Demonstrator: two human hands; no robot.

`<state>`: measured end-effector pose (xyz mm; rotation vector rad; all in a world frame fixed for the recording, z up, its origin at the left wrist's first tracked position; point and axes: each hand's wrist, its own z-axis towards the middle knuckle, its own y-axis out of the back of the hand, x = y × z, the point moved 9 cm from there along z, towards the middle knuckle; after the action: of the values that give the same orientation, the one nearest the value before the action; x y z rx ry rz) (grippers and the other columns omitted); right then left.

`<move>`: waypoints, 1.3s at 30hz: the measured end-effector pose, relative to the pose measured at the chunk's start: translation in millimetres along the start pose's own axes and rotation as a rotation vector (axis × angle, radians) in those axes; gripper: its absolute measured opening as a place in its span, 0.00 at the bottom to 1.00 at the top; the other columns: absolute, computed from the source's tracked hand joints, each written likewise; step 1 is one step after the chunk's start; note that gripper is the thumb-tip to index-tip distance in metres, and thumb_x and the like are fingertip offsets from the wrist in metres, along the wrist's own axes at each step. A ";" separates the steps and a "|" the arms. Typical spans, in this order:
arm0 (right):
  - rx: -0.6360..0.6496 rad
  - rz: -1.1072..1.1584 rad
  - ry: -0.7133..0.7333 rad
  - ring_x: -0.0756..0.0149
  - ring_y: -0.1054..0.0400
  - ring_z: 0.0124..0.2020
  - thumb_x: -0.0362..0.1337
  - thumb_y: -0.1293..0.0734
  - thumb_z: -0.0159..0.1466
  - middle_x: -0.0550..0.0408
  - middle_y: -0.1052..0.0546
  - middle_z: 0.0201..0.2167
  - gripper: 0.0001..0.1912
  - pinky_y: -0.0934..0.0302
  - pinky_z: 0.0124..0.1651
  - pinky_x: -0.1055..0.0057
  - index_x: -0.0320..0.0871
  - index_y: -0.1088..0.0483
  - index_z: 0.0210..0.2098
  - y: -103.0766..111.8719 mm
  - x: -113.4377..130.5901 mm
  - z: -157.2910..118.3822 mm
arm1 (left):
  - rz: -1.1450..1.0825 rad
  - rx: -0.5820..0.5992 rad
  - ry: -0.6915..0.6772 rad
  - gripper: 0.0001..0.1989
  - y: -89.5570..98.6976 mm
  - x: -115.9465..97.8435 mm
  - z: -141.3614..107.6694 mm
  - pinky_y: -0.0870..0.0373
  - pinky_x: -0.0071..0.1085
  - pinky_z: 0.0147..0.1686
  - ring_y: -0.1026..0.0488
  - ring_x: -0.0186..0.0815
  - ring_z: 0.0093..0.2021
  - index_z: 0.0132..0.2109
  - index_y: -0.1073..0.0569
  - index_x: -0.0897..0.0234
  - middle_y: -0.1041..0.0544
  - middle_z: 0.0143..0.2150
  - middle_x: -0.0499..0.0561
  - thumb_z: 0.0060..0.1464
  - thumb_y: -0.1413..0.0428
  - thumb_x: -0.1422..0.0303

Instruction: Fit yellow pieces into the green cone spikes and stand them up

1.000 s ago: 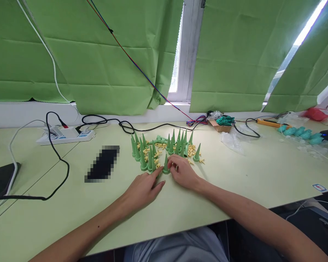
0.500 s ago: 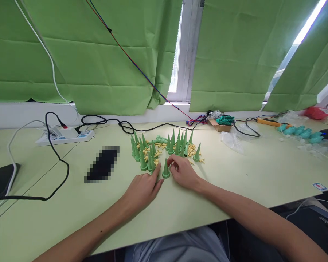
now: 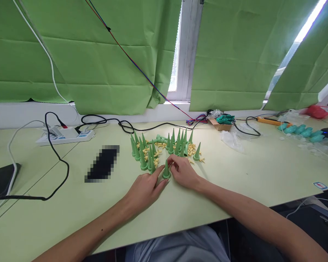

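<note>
A green plastic cone (image 3: 166, 171) with a round base stands upright on the table between my hands. My left hand (image 3: 146, 185) has its thumb at the front of the base and its index finger at the left side, closed around the cone. On the right, my right hand (image 3: 184, 171) is curled in a pinch close against the cone; whatever its fingertips hold is hidden. Just behind stand several more green cones (image 3: 143, 162) in a left group and a right group (image 3: 177, 145). Small yellow pieces (image 3: 191, 149) lie scattered among them.
A blurred-out dark rectangle (image 3: 102, 163) lies to the left. Further back are a white power strip (image 3: 65, 137) and a black cable (image 3: 150, 130). A small cardboard box (image 3: 220, 126), clear plastic wrap (image 3: 231, 141) and teal objects (image 3: 303, 131) sit on the right.
My left hand has shifted slightly right, its thumb and index finger closing in on the cone's base. The right hand and the cone have barely moved.
</note>
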<state>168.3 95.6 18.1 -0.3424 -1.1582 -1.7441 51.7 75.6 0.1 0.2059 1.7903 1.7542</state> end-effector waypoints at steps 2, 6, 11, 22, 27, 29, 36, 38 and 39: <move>0.012 0.000 0.001 0.71 0.40 0.23 0.22 0.43 0.59 0.61 0.30 0.25 0.11 0.46 0.31 0.75 0.43 0.35 0.33 -1.0 0.4 -0.2 | -0.077 -0.011 0.006 0.20 1.7 -0.9 0.1 0.45 0.30 0.26 0.28 0.40 0.24 0.59 0.33 0.63 0.29 0.21 0.44 0.66 0.55 0.58; 0.072 0.018 -0.010 0.71 0.39 0.23 0.22 0.43 0.58 0.62 0.31 0.23 0.12 0.44 0.31 0.75 0.43 0.35 0.32 -6.0 2.5 -1.7 | -0.143 -0.023 0.019 0.16 0.6 1.6 1.5 0.48 0.29 0.25 0.32 0.39 0.23 0.50 0.30 0.63 0.33 0.19 0.43 0.65 0.53 0.58; 0.116 0.036 0.032 0.71 0.37 0.24 0.22 0.43 0.58 0.62 0.31 0.22 0.11 0.43 0.32 0.76 0.44 0.35 0.32 -7.7 10.6 -2.4 | -0.151 -0.035 0.007 0.09 -1.7 3.8 2.7 0.51 0.29 0.25 0.36 0.37 0.22 0.39 0.32 0.61 0.37 0.19 0.42 0.63 0.51 0.61; -0.047 -0.360 -0.078 0.61 0.30 0.38 0.22 0.44 0.61 0.48 0.23 0.40 0.17 0.41 0.40 0.69 0.40 0.31 0.45 19.3 -13.2 4.1 | -0.210 -0.051 -0.029 0.09 -2.5 3.6 0.7 0.49 0.30 0.26 0.34 0.36 0.23 0.38 0.32 0.62 0.34 0.20 0.43 0.64 0.53 0.64; 0.071 -0.511 -0.145 0.59 0.28 0.39 0.22 0.43 0.63 0.46 0.22 0.42 0.18 0.43 0.36 0.69 0.41 0.31 0.49 11.5 -17.9 2.1 | -0.232 -0.048 -0.019 0.09 -2.0 4.1 1.5 0.47 0.30 0.26 0.34 0.36 0.23 0.34 0.34 0.61 0.34 0.20 0.43 0.63 0.52 0.64; 0.118 -0.548 -0.152 0.59 0.28 0.39 0.22 0.43 0.63 0.46 0.22 0.41 0.19 0.44 0.35 0.70 0.41 0.31 0.49 7.4 -19.1 1.1 | -0.257 -0.050 -0.015 0.10 -0.9 3.6 2.1 0.47 0.30 0.26 0.35 0.35 0.23 0.32 0.35 0.60 0.35 0.20 0.43 0.62 0.52 0.63; 0.207 -0.614 -0.182 0.60 0.30 0.37 0.20 0.42 0.61 0.48 0.24 0.39 0.21 0.47 0.34 0.70 0.42 0.31 0.49 1.6 -23.9 -0.9 | -0.348 -0.026 -0.038 0.10 -1.3 1.0 2.0 0.46 0.30 0.26 0.39 0.33 0.21 0.38 0.29 0.63 0.38 0.19 0.41 0.61 0.51 0.63; 0.212 -0.606 -0.190 0.59 0.30 0.38 0.21 0.42 0.62 0.48 0.25 0.39 0.19 0.46 0.34 0.69 0.42 0.31 0.48 1.6 -23.0 -1.2 | -0.364 -0.023 -0.047 0.10 -2.0 0.6 1.6 0.45 0.29 0.26 0.39 0.32 0.21 0.40 0.27 0.64 0.39 0.19 0.41 0.61 0.51 0.64; 0.215 -0.599 -0.197 0.59 0.30 0.38 0.21 0.42 0.63 0.47 0.25 0.40 0.18 0.46 0.34 0.69 0.42 0.31 0.48 1.7 -22.5 -1.5 | -0.373 -0.023 -0.047 0.11 -2.3 0.9 1.4 0.45 0.29 0.25 0.40 0.32 0.21 0.40 0.27 0.64 0.39 0.19 0.41 0.61 0.50 0.64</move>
<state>181.0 107.1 3.3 -0.0300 -1.7003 -2.0959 52.4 77.0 -2.2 -0.0922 1.6493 1.4903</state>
